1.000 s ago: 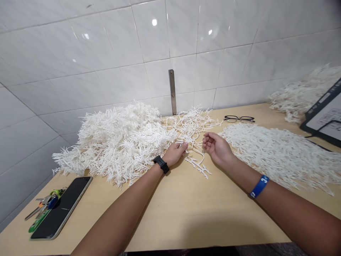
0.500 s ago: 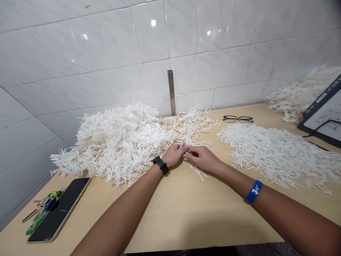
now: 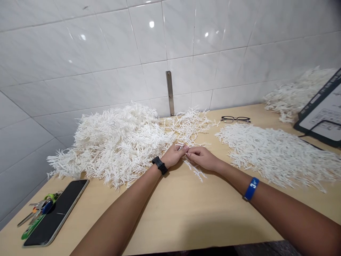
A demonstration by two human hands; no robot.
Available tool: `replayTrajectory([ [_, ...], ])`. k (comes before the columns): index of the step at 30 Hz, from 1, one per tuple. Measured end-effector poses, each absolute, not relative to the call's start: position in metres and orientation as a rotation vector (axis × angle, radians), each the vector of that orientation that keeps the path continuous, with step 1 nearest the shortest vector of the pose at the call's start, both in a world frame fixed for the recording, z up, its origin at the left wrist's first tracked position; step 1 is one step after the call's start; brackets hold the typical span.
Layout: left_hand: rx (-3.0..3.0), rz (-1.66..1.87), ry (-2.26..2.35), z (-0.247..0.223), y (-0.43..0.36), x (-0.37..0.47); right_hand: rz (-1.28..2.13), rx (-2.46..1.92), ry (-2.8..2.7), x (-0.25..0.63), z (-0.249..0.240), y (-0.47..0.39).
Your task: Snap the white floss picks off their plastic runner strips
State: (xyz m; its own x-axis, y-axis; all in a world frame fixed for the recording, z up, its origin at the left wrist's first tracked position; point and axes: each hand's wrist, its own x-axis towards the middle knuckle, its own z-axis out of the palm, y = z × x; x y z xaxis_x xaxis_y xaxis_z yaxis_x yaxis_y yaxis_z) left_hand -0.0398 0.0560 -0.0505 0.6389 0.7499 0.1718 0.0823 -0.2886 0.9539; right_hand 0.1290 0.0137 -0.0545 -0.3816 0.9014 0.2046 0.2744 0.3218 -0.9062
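Note:
My left hand [image 3: 172,156], a black watch at its wrist, is closed in a pinch at the middle of the table. My right hand [image 3: 204,158], with a blue wristband further up the arm, meets it with thumb and forefinger pressed together. Between the fingertips is a white branched plastic strand, mostly covered by the fingers. White twig-like strands [image 3: 197,171] stick out just below the hands; whether they are held or lie on the wood is unclear. A large heap of white frond-like strands [image 3: 119,142] rises beside my left hand. Behind both hands lies a looser tangle of strands [image 3: 190,124].
A flatter pile of white strands [image 3: 266,153] covers the right side. Eyeglasses [image 3: 235,119] lie behind it. A dark-framed board [image 3: 325,113] leans at far right, before another strand heap [image 3: 293,96]. A phone [image 3: 57,213] and keys [image 3: 39,209] lie at left. A metal bracket [image 3: 169,93] is on the tiled wall.
Both hands stay together at the same spot, with the right fingers slightly more curled. The whole view has shifted a little, so things appear slightly further left.

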Motion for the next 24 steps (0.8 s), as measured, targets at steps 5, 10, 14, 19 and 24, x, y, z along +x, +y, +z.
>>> replayTrajectory([
  [5, 1.53, 0.805, 0.684, -0.056, 0.06, -0.041, 1.228, -0.814, -1.801, 0.13, -0.05, 0.01],
  [10, 1.319, 0.89, 0.648, -0.056, 0.063, -0.042, 1.071, -0.764, -1.419, 0.131, -0.041, 0.01],
  [14, 1.319, 0.877, 0.662, -0.053, 0.06, -0.04, 0.952, -0.715, -0.636, 0.166, -0.036, 0.03],
  [19, 1.331, 0.891, 0.648, -0.053, 0.06, -0.039, 1.1, -0.823, -0.539, 0.183, -0.036, 0.04],
  [24, 1.464, 0.882, 0.677, -0.055, 0.06, -0.039, 1.09, -1.037, -1.202, 0.142, -0.041, 0.02],
])
